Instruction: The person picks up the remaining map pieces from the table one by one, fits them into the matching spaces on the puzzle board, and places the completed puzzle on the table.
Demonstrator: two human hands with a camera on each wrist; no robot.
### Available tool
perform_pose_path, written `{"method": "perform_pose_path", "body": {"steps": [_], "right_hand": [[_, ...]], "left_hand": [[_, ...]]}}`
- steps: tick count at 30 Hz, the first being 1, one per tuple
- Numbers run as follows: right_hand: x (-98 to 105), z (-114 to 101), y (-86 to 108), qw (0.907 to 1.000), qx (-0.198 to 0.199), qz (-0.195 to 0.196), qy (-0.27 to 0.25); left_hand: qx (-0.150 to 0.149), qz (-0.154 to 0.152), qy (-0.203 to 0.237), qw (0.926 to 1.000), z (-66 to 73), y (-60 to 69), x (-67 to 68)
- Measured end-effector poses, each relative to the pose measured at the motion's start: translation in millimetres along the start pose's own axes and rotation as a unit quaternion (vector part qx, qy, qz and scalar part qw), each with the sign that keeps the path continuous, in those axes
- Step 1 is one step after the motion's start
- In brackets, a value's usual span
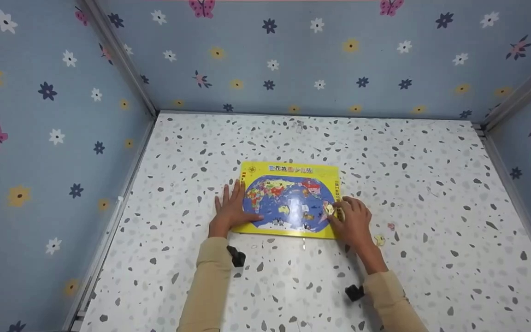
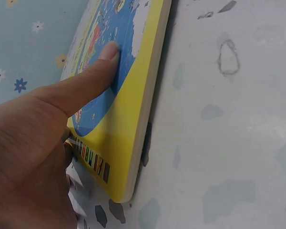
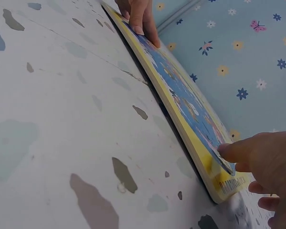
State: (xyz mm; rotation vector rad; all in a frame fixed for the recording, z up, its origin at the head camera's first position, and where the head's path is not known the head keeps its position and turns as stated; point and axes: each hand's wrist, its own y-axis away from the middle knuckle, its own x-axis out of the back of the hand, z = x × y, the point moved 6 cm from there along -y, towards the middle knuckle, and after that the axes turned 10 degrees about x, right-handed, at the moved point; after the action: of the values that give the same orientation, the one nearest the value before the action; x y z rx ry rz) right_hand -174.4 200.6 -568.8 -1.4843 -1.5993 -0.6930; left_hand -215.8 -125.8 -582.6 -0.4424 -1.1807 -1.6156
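Observation:
A yellow-bordered world map puzzle board (image 1: 288, 234) lies flat on the table. My left hand (image 1: 231, 211) rests at its left side, thumb laid straight across the blue lower corner and the other fingers spread along the edge. In the left wrist view the thumb (image 2: 93, 78) presses on the map's surface. At the right side my right hand (image 1: 354, 222) has thumb and index finger at a small pale-yellow puzzle piece (image 1: 329, 210) in the South America area and pinches it. The right wrist view shows a fingertip (image 3: 226, 150) touching the map; the piece is mostly hidden there.
Two loose puzzle pieces lie on the table right of the board: a pink one (image 1: 391, 226) and a pale-yellow one (image 1: 380, 240). The speckled white table (image 1: 431, 184) is bordered by blue flowered panels (image 1: 293, 55) at the back and both sides.

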Motion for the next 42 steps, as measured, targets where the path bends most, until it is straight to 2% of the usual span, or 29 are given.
{"method": "perform_pose_path", "body": {"steps": [11,23,26,33,42], "right_hand": [[-1.1,1.4,0.5,0.9991,0.027,0.032,0.004],[-0.9,-5.6,3.4,0.9975,0.047,0.049,0.019],[-2.3,-8.9,8.0,0.9974,0.048,0.039,0.037],[-9.9,-13.5,23.2,0.9976,0.024,-0.016,0.062],[-10.5,-14.1,31.3,0.9973,0.023,-0.02,0.067]], "left_hand": [[-0.005,-0.001,0.005,1.0,-0.6,-0.2,0.3],[-0.004,-0.005,0.001,1.0,-1.1,-1.1,-0.1],[-0.002,-0.004,0.004,1.0,-1.4,-0.6,0.1],[0.0,-0.007,0.006,1.0,0.4,1.2,-0.3],[-0.005,-0.003,-0.002,1.0,0.3,0.2,-0.7]]}}
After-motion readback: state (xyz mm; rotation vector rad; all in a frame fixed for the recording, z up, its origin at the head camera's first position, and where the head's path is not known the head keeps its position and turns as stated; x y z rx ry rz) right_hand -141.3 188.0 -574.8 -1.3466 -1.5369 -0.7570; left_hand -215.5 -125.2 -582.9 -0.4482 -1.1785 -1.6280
